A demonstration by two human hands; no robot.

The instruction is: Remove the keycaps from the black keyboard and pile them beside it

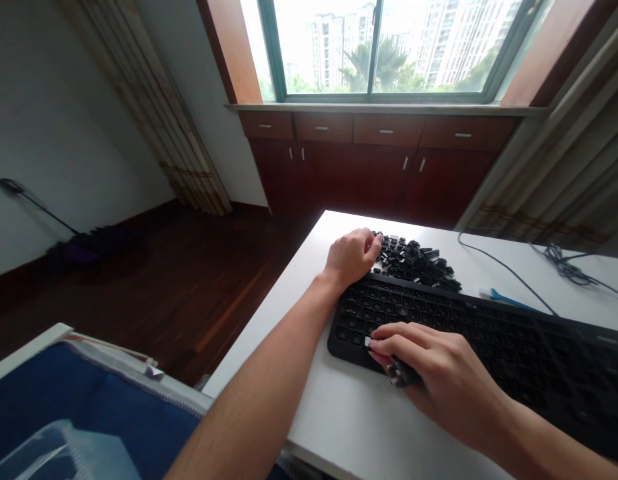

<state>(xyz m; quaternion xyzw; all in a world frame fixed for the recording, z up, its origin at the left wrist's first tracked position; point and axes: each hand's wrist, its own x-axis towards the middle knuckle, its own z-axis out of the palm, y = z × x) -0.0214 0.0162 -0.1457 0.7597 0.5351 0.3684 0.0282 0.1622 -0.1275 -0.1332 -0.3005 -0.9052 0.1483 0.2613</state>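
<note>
A black keyboard [423,313] without its keycaps lies across the white table, its rows of bare sockets showing. My right hand [429,367] is over its near left part. Thumb and index finger pinch a small keycap [367,341], which catches the light, right at the keyboard's lower row. More dark small pieces [401,375], seemingly keycaps, are tucked under the curled fingers of that hand. Behind the keyboard, a heap of loose black keycaps [413,260] is spread out. My left hand [353,253] touches the heap's left side with curled fingers; what they grip is hidden.
A blue-handled brush [513,300] lies behind the keyboard. Thin black cable [509,267] runs across the white table [339,413], with a coiled bundle [563,263] at right. Left of the table stands a blue-covered piece of furniture [103,393]; wooden cabinets [339,173] stand under the window.
</note>
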